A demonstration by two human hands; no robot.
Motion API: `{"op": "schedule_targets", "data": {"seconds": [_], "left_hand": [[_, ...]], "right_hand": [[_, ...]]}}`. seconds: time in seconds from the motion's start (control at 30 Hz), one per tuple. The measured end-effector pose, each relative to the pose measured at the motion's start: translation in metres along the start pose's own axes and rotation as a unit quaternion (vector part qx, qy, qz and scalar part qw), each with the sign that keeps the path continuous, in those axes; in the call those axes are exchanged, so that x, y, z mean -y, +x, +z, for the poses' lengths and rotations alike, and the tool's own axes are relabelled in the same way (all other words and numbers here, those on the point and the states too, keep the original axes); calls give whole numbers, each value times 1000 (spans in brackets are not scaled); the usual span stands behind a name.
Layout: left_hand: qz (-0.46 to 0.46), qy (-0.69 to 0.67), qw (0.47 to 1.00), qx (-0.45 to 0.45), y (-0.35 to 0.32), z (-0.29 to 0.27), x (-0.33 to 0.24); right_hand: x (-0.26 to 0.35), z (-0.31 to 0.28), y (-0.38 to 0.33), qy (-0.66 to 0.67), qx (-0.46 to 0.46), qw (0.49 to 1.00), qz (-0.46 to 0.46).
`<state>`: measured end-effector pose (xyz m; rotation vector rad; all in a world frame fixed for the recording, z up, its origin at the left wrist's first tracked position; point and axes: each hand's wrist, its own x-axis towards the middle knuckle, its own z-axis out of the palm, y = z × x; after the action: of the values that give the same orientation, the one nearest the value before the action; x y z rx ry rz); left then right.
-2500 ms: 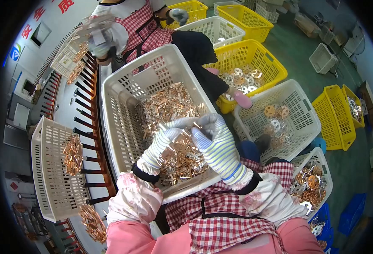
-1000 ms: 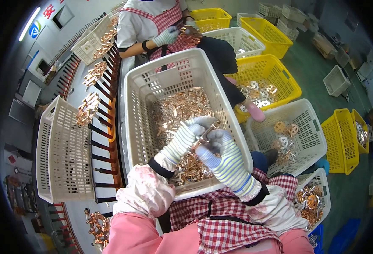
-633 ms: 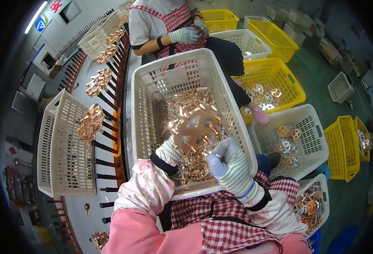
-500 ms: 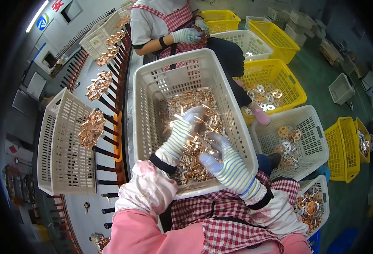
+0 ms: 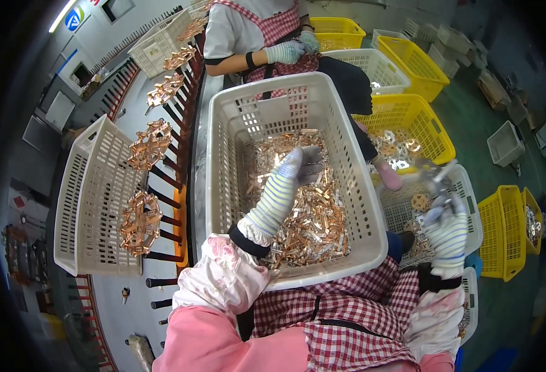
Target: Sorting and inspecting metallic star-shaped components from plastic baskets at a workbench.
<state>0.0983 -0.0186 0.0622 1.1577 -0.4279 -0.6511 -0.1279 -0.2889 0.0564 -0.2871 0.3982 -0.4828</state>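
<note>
Left hand [image 5: 288, 180] rests fingers loosely curled on copper parts [image 5: 304, 204] in near white basket [image 5: 223, 142]; right hand [image 5: 445, 223] grasps a small part over the right-side basket [image 5: 471, 192].

Big slotted basket [image 5: 223, 161] rests on the person's lap, centre; a heap of small metal parts [image 5: 304, 204] lies in it. Left hand [image 5: 295, 170] sits on the heap. Right hand [image 5: 443, 226] is out to the right, over a lower basket [image 5: 471, 204] beside the lap — disc-shaped pieces [image 5: 419, 201] in that one. Left of the big basket: a rack of pegs [image 5: 167, 186] with part clusters hung on it, another basket [image 5: 90, 198] against it. Behind, a co-worker [image 5: 254, 34] — more baskets to the right.
</note>
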Motion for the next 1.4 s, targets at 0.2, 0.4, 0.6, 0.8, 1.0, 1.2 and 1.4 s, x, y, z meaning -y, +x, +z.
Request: {"op": "schedule_targets", "data": {"seconds": [0.2, 0.4, 0.6, 0.8, 1.0, 1.2, 1.4], "left_hand": [[-3, 3, 1000, -4, -3, 0, 7], [-26, -15, 998, -62, -1, -6, 2], [145, -78, 960, -228, 10, -26, -34], [283, -227, 806, -468, -5, -113, -95], [231, -388, 777, -439, -18, -164, -117], [338, -243, 789, -453, -36, -134, -120], [266, 84, 943, -180, -40, 3, -78]], "right_hand": [[32, -12, 9, -5, -67, 993, -100], [-73, 75, -27, -275, 72, 958, 29], [-138, 68, -35, -547, 286, 776, 129], [-151, 59, -30, -570, 261, 756, 185], [-149, 60, -32, -621, 292, 714, 141], [-152, 52, -31, -630, 303, 710, 83], [-146, 75, -29, -508, 180, 843, -9]]}}
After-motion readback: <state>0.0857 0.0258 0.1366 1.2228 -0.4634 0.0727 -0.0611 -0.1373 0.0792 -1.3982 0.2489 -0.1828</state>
